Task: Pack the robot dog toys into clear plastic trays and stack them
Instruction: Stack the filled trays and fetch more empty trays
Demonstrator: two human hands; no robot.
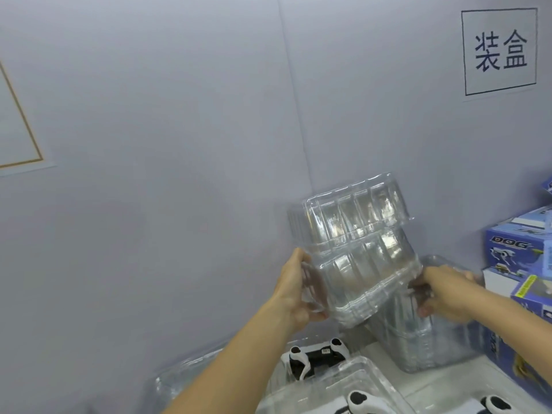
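A nested stack of clear plastic trays (pixel 355 243) is lifted and tilted in front of the grey wall. My left hand (pixel 294 289) grips its lower left edge, fingers showing through the plastic. My right hand (pixel 442 289) pinches the stack's lower right corner. Behind and below it stands another pile of clear trays (pixel 424 345). A white and black robot dog toy (pixel 313 358) lies on the table below. Two more toys (pixel 361 400) (pixel 495 406) sit at the bottom edge, the left one under a clear tray (pixel 343 380).
Blue printed DOG boxes (pixel 519 264) are stacked at the right, close to my right forearm. A sign with black characters (pixel 500 52) hangs on the wall at top right. More clear plastic (pixel 185 380) lies at the lower left.
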